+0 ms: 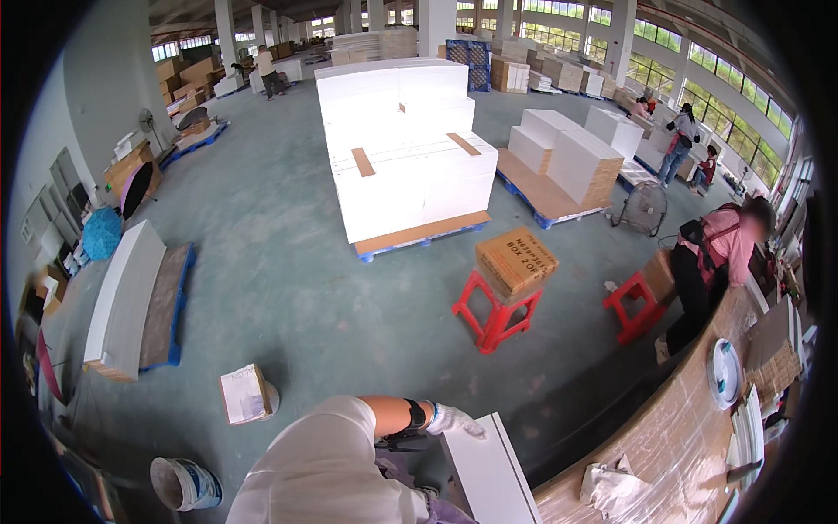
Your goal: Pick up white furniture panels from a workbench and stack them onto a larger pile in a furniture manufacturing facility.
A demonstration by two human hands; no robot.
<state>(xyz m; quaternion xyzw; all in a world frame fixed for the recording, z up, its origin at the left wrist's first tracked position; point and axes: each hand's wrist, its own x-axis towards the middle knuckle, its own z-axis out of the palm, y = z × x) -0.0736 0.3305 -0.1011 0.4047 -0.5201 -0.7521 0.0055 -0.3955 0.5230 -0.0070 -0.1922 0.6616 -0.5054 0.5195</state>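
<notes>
My left hand (454,421), in a white glove with a dark wristband, lies on the upper corner of a white flat panel (489,476) that stands on edge at the bottom middle. Its fingers curl over the panel's top edge. My white-sleeved forearm reaches to it from the lower left. My right hand is out of the picture.
A red stool (493,319) carries a cardboard box (515,260); a second red stool (633,307) stands by a person in a pink top (723,253). A brown-wrapped workbench (681,437) with a rag (611,485) curves along the right. A white bucket (183,485), a small carton (244,395) and pallets of white panels (410,166) stand on the floor.
</notes>
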